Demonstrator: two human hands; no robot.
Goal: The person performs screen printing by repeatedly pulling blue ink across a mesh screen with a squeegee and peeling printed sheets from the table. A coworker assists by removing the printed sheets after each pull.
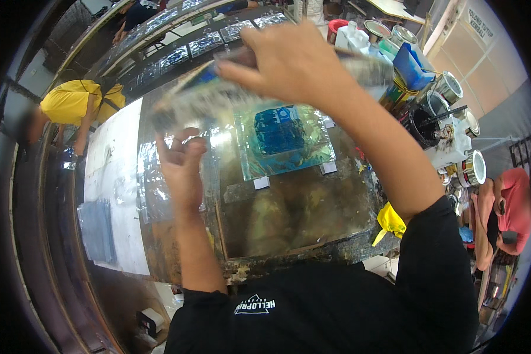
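Your right hand (289,62) and left hand (182,162) both grip a clear plastic sheet (218,97), held up at 12 o'clock over the worktable (301,206). It's glossy, motion-blurred, its edges indistinct. The blue print (280,131) beneath shows partly.

The square plate (284,143) on the stained brown-green worktable (301,218) shows a dark blue block pattern ringed by teal. Right of the plate lies a yellow rag (389,221); left of it lies a white sheet (115,194).

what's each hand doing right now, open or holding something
Left hand: fingers curled shut on the clear plastic sheet, at its lower left edge.
Right hand: shut on the same sheet's top.
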